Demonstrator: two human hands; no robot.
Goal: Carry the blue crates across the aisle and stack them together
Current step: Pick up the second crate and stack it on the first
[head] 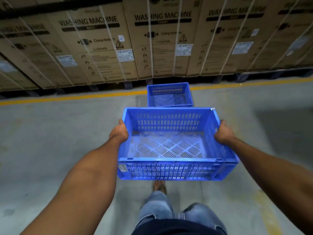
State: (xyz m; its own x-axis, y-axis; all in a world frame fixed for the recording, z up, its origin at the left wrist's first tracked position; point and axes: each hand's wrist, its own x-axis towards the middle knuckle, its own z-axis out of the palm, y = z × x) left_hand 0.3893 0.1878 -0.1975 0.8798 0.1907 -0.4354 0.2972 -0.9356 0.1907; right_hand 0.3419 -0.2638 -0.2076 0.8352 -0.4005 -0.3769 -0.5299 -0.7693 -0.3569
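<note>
I hold an empty blue slotted crate (169,168) in front of me, off the floor. My left hand (119,133) grips its left rim and my right hand (223,134) grips its right rim. A second blue crate (169,94) rests on the concrete floor just beyond it, astride the yellow floor line and close to the cardboard boxes. It is empty too, and its near edge is hidden behind the crate I carry.
A wall of large washing machine cartons (162,43) on dark pallets runs across the far side. A yellow line (76,97) marks the floor before them. Grey concrete floor (59,126) spreads left and right. My legs in jeans (157,207) show below.
</note>
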